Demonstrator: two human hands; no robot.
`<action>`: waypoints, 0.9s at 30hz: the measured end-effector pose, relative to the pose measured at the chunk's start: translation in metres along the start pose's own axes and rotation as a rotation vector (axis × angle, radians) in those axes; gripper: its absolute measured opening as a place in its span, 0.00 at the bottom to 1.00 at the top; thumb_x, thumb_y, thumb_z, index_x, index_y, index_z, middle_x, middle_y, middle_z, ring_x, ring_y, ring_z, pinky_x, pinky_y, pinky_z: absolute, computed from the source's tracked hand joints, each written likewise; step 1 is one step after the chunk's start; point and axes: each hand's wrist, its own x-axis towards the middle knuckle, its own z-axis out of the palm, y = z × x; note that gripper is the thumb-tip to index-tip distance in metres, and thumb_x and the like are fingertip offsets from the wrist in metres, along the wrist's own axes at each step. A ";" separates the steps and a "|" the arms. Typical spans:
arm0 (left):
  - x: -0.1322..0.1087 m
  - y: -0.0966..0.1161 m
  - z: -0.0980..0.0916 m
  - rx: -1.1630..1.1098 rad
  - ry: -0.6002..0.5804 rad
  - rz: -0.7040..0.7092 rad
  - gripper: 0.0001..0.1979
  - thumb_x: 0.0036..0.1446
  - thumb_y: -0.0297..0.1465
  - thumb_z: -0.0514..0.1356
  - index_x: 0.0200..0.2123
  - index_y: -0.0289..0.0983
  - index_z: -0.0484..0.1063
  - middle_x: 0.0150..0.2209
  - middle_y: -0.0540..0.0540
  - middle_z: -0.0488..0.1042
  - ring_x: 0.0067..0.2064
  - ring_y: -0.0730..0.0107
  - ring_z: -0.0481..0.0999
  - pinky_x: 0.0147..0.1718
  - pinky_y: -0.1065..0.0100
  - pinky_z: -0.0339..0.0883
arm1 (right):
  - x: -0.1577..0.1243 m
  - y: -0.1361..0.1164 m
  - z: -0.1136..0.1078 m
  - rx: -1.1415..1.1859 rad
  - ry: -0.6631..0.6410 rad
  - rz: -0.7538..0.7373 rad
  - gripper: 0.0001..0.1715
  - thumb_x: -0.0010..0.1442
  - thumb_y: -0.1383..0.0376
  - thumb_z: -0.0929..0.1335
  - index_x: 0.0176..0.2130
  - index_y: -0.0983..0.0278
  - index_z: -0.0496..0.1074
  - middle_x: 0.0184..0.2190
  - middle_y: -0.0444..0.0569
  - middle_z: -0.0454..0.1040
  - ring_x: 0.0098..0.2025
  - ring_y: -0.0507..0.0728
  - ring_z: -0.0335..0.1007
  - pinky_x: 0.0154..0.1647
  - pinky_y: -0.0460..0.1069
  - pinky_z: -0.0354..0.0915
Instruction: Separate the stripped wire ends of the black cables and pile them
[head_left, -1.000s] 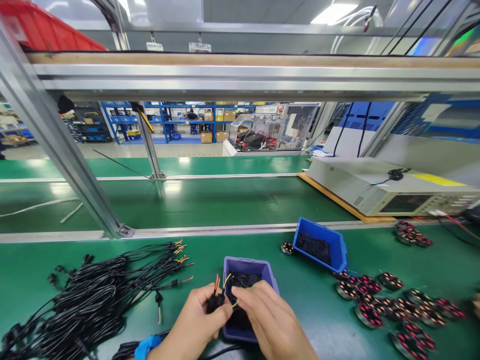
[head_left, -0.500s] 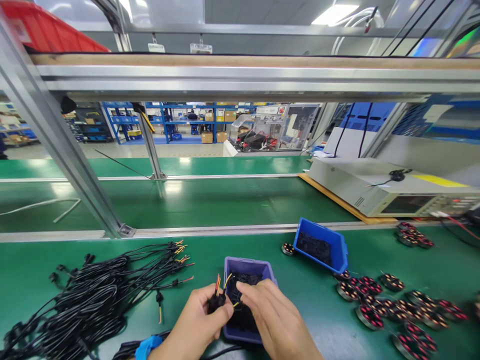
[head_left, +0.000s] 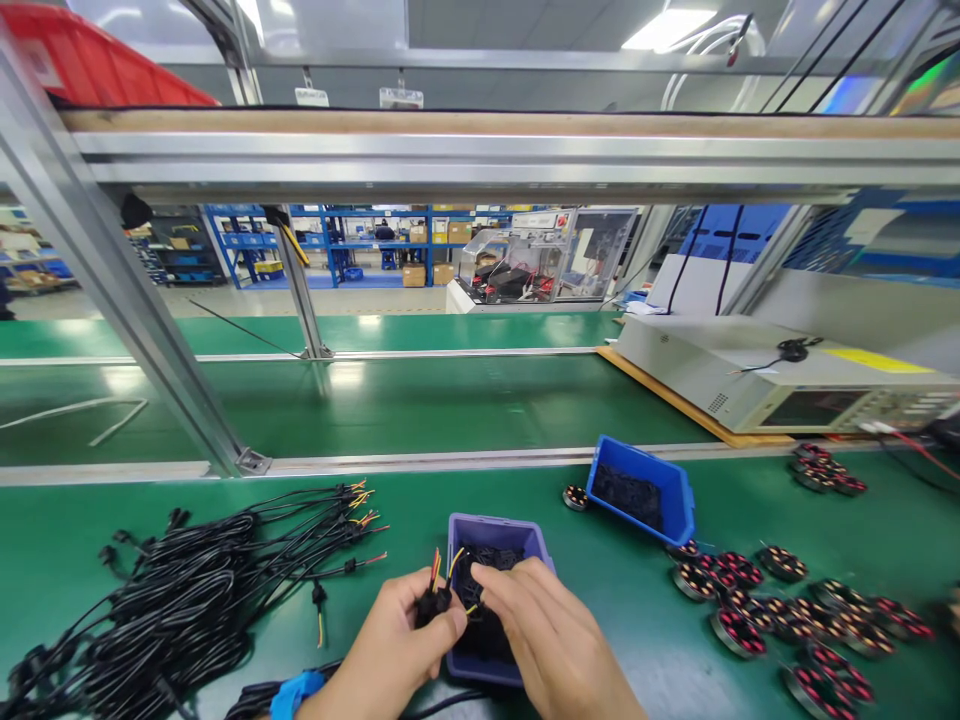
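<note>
My left hand (head_left: 397, 645) pinches a black cable end (head_left: 435, 592) whose red, orange and yellow wire tips stick upward. It hovers at the left rim of a small purple bin (head_left: 525, 545) filled with small black parts. My right hand (head_left: 551, 640) reaches over the bin, its fingertips pressed together at the cable end; what they grip is too small to name. A blue wrist strap (head_left: 294, 692) is on my left wrist.
A big heap of black cables (head_left: 172, 600) lies on the green mat at left. A blue bin (head_left: 645, 495) of black parts stands behind right. Several round wound stators (head_left: 780, 610) lie at right. A beige instrument (head_left: 772, 375) sits far right, beyond the conveyor (head_left: 390, 400).
Both hands stay almost in place at the purple bin. My right hand's fingers have shifted slightly at the cable end. White strips on the conveyor have drifted left.
</note>
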 end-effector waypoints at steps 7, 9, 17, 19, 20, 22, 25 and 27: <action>0.001 -0.002 0.000 -0.010 -0.016 -0.002 0.25 0.43 0.53 0.70 0.25 0.37 0.68 0.13 0.61 0.56 0.15 0.83 0.48 0.14 0.75 0.42 | -0.001 -0.002 0.004 -0.020 -0.049 -0.029 0.18 0.70 0.74 0.59 0.55 0.67 0.68 0.31 0.52 0.78 0.29 0.57 0.71 0.31 0.50 0.72; 0.001 -0.005 -0.001 -0.037 -0.018 0.002 0.27 0.41 0.54 0.70 0.27 0.37 0.69 0.15 0.60 0.59 0.15 0.83 0.49 0.14 0.75 0.41 | -0.002 -0.003 0.005 0.008 -0.055 -0.028 0.19 0.70 0.73 0.59 0.58 0.66 0.67 0.31 0.52 0.79 0.29 0.57 0.72 0.30 0.50 0.72; 0.000 -0.005 -0.002 -0.058 0.007 0.012 0.28 0.40 0.54 0.71 0.28 0.36 0.68 0.17 0.61 0.58 0.16 0.85 0.50 0.15 0.77 0.43 | -0.009 0.012 0.017 -0.212 -0.171 0.167 0.12 0.69 0.72 0.63 0.48 0.64 0.73 0.38 0.52 0.79 0.40 0.60 0.73 0.40 0.53 0.71; -0.002 -0.003 0.000 -0.075 -0.001 0.044 0.27 0.40 0.53 0.71 0.29 0.37 0.69 0.19 0.60 0.60 0.17 0.85 0.52 0.15 0.77 0.44 | -0.010 0.017 0.028 -0.376 -0.267 0.129 0.06 0.63 0.71 0.70 0.34 0.63 0.76 0.29 0.49 0.77 0.34 0.60 0.71 0.34 0.54 0.66; -0.002 -0.002 0.000 -0.078 -0.006 0.061 0.26 0.41 0.52 0.71 0.30 0.37 0.69 0.21 0.59 0.62 0.17 0.85 0.53 0.15 0.77 0.44 | -0.011 0.018 0.033 -0.413 -0.293 0.115 0.09 0.60 0.71 0.72 0.28 0.62 0.75 0.25 0.48 0.75 0.32 0.60 0.69 0.31 0.53 0.64; -0.003 0.000 0.000 -0.069 -0.019 0.079 0.25 0.44 0.51 0.70 0.30 0.38 0.68 0.23 0.58 0.63 0.17 0.85 0.55 0.14 0.78 0.44 | -0.010 0.020 0.040 -0.429 -0.310 0.112 0.15 0.55 0.73 0.75 0.22 0.62 0.72 0.21 0.46 0.72 0.30 0.59 0.67 0.29 0.53 0.60; -0.003 -0.001 0.000 -0.037 -0.047 0.067 0.22 0.47 0.49 0.68 0.29 0.38 0.66 0.18 0.59 0.61 0.16 0.82 0.57 0.14 0.78 0.45 | -0.010 0.021 0.040 -0.443 -0.325 0.115 0.17 0.51 0.75 0.76 0.21 0.62 0.70 0.21 0.45 0.71 0.29 0.58 0.65 0.29 0.52 0.57; -0.003 -0.001 0.000 -0.029 -0.051 0.049 0.21 0.47 0.48 0.68 0.28 0.38 0.66 0.16 0.60 0.59 0.16 0.81 0.57 0.15 0.77 0.44 | -0.009 0.021 0.036 -0.444 -0.327 0.133 0.17 0.51 0.76 0.76 0.21 0.61 0.69 0.22 0.45 0.71 0.29 0.58 0.65 0.29 0.52 0.56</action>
